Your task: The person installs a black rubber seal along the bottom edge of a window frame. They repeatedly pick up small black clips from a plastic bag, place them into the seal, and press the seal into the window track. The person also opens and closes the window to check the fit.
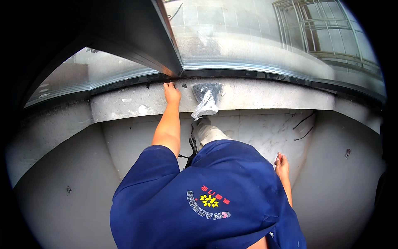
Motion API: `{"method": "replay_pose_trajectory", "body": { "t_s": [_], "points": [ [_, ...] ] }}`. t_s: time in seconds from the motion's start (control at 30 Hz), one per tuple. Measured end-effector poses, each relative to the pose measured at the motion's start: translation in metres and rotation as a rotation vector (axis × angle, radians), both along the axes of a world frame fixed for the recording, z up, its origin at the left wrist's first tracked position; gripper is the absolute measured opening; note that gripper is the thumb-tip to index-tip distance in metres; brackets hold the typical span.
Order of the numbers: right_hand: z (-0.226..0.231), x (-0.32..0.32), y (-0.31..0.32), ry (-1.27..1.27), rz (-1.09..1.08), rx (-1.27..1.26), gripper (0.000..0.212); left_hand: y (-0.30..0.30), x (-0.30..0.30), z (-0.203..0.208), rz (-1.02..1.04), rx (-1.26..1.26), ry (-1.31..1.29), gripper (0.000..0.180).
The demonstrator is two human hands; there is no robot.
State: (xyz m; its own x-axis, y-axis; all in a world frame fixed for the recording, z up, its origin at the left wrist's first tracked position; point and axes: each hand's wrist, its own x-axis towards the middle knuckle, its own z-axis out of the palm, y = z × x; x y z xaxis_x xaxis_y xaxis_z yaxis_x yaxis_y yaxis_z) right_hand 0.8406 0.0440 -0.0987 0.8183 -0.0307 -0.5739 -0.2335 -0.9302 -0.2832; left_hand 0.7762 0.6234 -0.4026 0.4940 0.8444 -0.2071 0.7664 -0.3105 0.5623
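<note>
My left hand (172, 93) reaches out to the concrete sill (257, 93), just below the dark window frame (244, 74). Its fingers are closed together at the foot of the thick dark upright post (141, 35); anything in them is too small to make out. Right of that hand, a clear plastic bag (207, 101) with dark contents lies on the sill and hangs over its near edge. A small black piece (184, 85) sits between hand and bag. Low at my right side hangs my right hand (282, 165), fingers curled in; whether they hold anything is hidden.
Window glass (232, 37) rises beyond the frame, with a metal grille (323, 29) outside. Black cables (192, 143) hang beside my leg, and more loose wires (304, 124) stick out of the pale wall (265, 128) at right. Another small black piece (148, 84) lies on the sill's left.
</note>
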Motion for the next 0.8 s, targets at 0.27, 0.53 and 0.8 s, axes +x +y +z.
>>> {"method": "replay_pose_trajectory", "body": {
  "t_s": [0.27, 0.53, 0.8],
  "points": [
    [-0.008, -0.026, -0.011, 0.038, -0.035, -0.084, 0.016, 0.000, -0.003, -0.005, -0.059, 0.006, -0.001, 0.027],
    [-0.032, -0.063, -0.066, 0.004, -0.084, -0.058, 0.015, 0.006, -0.004, -0.011, 0.003, -0.127, -0.113, 0.027],
    [-0.034, -0.063, -0.058, -0.015, -0.132, 0.006, 0.015, -0.002, -0.002, -0.023, -0.096, -0.105, -0.121, 0.023]
  ]
}}
